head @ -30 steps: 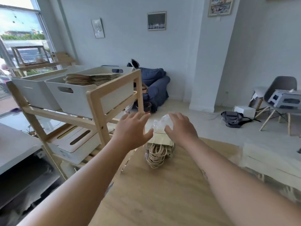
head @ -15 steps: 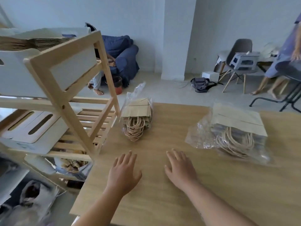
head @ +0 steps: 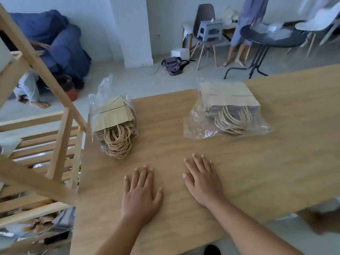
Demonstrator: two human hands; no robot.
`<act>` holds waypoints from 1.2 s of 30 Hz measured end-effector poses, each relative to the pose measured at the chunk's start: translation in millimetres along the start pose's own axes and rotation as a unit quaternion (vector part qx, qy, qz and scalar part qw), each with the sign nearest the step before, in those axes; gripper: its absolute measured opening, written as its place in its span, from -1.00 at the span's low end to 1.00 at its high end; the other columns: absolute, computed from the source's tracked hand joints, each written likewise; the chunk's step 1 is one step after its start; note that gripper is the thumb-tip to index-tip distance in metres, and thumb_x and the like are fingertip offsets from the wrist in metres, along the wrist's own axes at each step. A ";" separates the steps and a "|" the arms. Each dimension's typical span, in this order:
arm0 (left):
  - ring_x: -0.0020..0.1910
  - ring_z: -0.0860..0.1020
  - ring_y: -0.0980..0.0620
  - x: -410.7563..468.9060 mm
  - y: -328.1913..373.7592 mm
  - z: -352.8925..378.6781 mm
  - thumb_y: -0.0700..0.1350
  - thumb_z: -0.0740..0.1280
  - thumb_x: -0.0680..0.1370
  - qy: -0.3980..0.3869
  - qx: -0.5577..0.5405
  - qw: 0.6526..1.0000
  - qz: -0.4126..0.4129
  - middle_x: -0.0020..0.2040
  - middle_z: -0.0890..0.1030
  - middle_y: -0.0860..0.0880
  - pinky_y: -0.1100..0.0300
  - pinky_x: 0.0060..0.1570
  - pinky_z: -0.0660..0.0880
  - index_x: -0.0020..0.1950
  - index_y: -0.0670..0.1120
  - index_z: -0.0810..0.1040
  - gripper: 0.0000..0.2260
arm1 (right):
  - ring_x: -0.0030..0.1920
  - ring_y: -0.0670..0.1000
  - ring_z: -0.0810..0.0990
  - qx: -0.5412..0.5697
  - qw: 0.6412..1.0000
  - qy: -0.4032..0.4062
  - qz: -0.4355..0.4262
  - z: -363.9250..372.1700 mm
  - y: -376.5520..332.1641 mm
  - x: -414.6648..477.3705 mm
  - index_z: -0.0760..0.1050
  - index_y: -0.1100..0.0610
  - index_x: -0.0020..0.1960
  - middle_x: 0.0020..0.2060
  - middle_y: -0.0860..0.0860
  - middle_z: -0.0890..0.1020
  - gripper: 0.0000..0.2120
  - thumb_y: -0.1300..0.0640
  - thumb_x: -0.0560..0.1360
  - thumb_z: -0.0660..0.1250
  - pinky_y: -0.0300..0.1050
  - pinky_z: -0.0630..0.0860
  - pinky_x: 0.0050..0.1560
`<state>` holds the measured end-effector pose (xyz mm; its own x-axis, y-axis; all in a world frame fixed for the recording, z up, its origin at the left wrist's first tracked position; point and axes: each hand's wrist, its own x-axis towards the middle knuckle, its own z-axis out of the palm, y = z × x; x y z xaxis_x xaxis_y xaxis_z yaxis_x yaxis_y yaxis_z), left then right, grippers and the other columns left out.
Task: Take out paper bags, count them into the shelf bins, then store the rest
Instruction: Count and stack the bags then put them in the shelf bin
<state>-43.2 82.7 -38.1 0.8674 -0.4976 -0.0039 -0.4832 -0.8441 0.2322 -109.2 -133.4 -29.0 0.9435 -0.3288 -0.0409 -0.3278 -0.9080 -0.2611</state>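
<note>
Two stacks of flat brown paper bags with twine handles lie on the wooden table [head: 276, 162], each in a clear plastic wrapper. The smaller stack [head: 115, 122] sits at the table's left edge beside the shelf, its wrapper open at the far end. The larger stack [head: 228, 107] lies further right. My left hand [head: 140, 194] and my right hand [head: 202, 183] rest flat on the tabletop near me, fingers straight and spread, holding nothing, well short of both stacks.
A wooden shelf unit [head: 55, 144] with slatted lower shelves stands against the table's left side. Beyond the table are a blue beanbag [head: 62, 48], a dark bag [head: 173, 65] on the floor, chairs, a round black table [head: 272, 37] and a standing person's legs [head: 237, 56].
My hands let go of the small stack's wrapper and came back towards me, settling flat on the table. My view dropped from the shelf bins down to the tabletop.
</note>
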 end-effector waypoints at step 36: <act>-0.13 0.58 -0.15 241.4 252.4 -128.8 -0.09 0.33 0.60 0.212 -0.031 0.940 0.266 -0.19 0.67 -0.07 0.07 -0.16 0.47 -0.07 -0.15 0.65 -0.83 | 0.29 0.22 0.46 0.032 0.968 0.242 -0.057 -105.8 178.1 88.9 0.53 0.19 0.24 0.20 0.12 0.57 -0.50 0.03 0.36 0.49 0.19 0.41 0.29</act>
<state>59.5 -224.8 144.9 0.4802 -0.7107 0.5141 -0.8658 -0.4782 0.1475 -88.8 -351.9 23.0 0.8351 -0.3251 0.4438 -0.2049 -0.9325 -0.2975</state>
